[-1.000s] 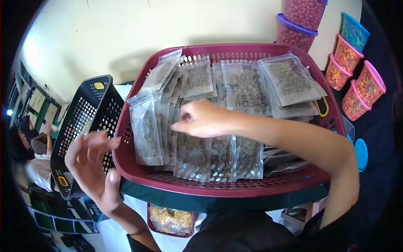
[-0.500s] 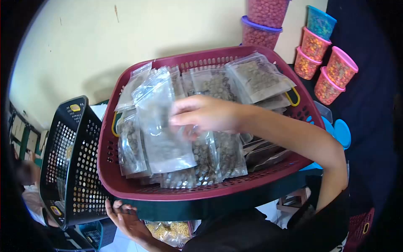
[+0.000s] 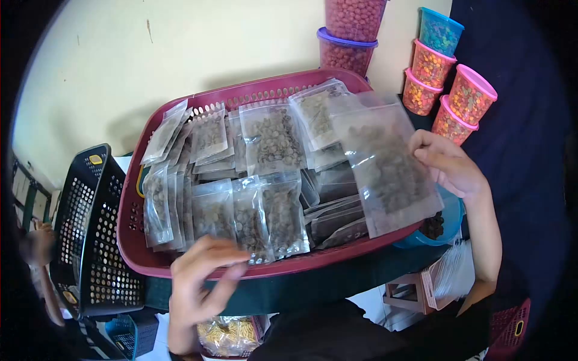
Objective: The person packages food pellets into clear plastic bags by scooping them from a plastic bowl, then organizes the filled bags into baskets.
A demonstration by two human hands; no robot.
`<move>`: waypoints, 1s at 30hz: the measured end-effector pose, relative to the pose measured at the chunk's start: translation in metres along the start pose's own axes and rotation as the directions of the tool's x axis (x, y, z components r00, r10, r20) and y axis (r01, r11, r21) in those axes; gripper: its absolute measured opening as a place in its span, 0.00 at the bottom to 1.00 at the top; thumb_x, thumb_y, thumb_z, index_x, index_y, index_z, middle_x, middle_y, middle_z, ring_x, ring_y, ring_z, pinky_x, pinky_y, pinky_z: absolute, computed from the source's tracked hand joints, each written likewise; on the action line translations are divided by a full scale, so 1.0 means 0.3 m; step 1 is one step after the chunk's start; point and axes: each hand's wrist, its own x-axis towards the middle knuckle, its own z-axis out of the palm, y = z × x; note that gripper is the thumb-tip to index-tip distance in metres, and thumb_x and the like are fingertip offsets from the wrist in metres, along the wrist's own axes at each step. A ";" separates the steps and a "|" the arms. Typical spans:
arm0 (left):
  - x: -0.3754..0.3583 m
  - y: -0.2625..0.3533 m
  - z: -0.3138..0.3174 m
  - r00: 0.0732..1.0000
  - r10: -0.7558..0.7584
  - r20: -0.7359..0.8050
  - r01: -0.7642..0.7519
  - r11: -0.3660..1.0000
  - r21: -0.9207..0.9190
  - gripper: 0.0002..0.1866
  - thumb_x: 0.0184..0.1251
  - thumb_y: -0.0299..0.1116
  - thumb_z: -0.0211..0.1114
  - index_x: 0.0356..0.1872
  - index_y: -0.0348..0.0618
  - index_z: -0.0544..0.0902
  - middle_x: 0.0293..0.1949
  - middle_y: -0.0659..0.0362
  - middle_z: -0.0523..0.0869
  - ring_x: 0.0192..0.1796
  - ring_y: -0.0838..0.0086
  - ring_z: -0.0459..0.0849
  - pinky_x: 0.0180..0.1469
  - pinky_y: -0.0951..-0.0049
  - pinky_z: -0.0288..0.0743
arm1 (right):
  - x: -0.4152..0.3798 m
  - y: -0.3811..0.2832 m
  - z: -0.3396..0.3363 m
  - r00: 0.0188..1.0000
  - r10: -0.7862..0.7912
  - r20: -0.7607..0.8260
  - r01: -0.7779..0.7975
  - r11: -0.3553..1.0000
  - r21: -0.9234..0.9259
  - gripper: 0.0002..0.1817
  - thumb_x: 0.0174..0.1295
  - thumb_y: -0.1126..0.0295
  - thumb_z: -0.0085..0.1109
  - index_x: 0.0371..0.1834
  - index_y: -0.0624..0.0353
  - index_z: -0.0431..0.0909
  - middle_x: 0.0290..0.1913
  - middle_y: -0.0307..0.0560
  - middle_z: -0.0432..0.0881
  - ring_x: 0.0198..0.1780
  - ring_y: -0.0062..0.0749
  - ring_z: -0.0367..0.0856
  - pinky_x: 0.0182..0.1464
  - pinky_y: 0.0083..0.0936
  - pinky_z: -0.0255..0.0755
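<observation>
My right hand [image 3: 451,165] pinches the right edge of a clear zip pouch [image 3: 388,174] filled with small dark pieces. That pouch hangs tilted over the right side of a maroon plastic basket [image 3: 198,271]. Many similar pouches stand and lean in rows inside, among them a pouch of dark round pieces [image 3: 269,138]. In front of the basket's left half is my left hand [image 3: 205,280], its thumb and fingers apart and nothing between them. Its fingertips overlap the front rim and the nearest pouches; whether they touch cannot be made out.
A black perforated basket [image 3: 117,240] stands at the left. Behind are stacked tubs of pink pieces [image 3: 346,54]; tubs of colourful pieces [image 3: 430,63] stand at the right. A blue bowl [image 3: 454,216] holds dark pieces. Below, a bag of yellow pieces [image 3: 229,337] lies near a stool [image 3: 406,292].
My right hand has moved right, and a pouch is now held over the basket's right side. My left hand has risen from below the rim to its front. The view has shifted slightly.
</observation>
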 end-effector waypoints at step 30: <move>0.309 -0.112 0.575 0.644 0.209 0.735 -0.654 0.649 0.388 0.27 0.49 0.40 0.57 0.52 0.42 0.66 0.53 0.55 0.68 0.55 0.70 0.65 0.59 0.71 0.56 | -0.066 0.066 -0.332 0.966 -0.192 -0.171 0.207 0.975 0.078 0.11 0.54 0.63 0.49 0.29 0.59 0.63 0.22 0.30 0.61 0.22 0.09 0.56 0.23 0.08 0.48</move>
